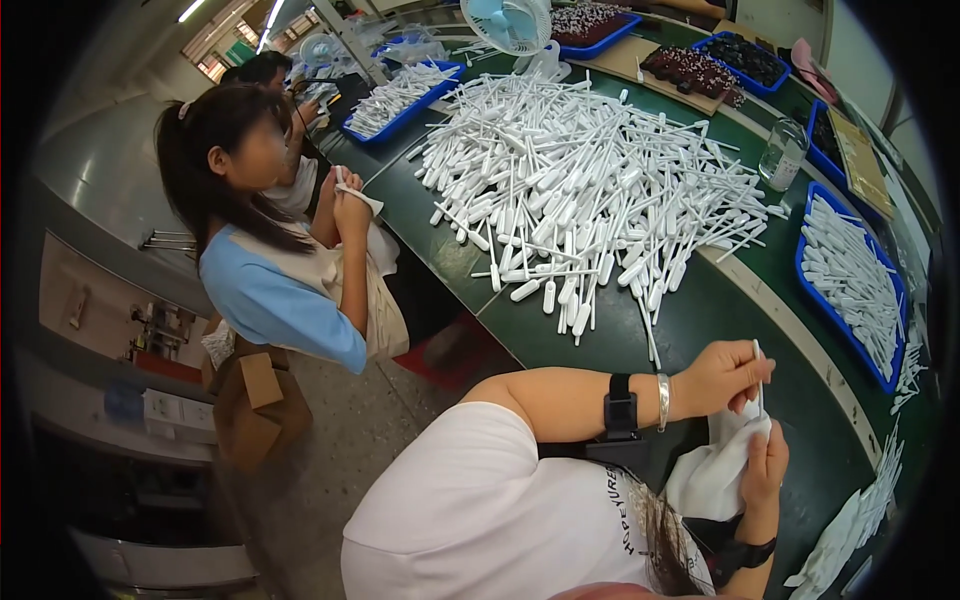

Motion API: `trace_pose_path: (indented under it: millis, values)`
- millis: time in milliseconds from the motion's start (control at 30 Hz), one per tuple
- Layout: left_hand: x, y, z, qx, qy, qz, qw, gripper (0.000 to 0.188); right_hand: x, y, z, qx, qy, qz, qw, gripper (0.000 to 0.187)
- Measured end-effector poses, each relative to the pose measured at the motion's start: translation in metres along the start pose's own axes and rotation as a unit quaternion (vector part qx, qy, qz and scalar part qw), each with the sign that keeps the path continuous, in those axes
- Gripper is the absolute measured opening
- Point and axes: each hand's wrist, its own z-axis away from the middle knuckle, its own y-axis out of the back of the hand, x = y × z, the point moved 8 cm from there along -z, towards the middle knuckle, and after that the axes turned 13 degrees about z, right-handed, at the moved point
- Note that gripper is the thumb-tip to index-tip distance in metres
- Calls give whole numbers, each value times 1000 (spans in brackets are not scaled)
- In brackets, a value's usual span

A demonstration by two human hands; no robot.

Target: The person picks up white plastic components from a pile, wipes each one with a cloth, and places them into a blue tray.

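My left hand is closed in a pinch on the thin stem of a white plastic stick, held upright above the table. Just below it, my right hand grips a white cloth. The cloth is gathered about the stick's lower part, which hides that end. Beyond my hands spreads a large heap of similar white sticks, each with a thin stem and a wider oblong end. The heap lies loose on the green table.
A co-worker at left holds a white cloth. A blue tray of white sticks stands right; another blue tray lies far left. Near the heap stand a clear bottle and fan. More sticks lie lower right.
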Motion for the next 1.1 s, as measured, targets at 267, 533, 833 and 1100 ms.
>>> trace_pose_path:
  millis: [267,533,833,1100]
  values:
    - [-14,-3,3,-18,11,-20,1000,19,-8,2,2,54,46,76,995,23]
    - [-5,6,-2,26,3,12,1000,18,0,14,5,114,48,44,991,24]
    - [9,-3,-7,-75,-37,-72,994,16,6,16,8,24,23,61,998,26]
    - [8,2,-5,-41,-4,-7,999,13,19,31,8,109,-14,-63,992,25]
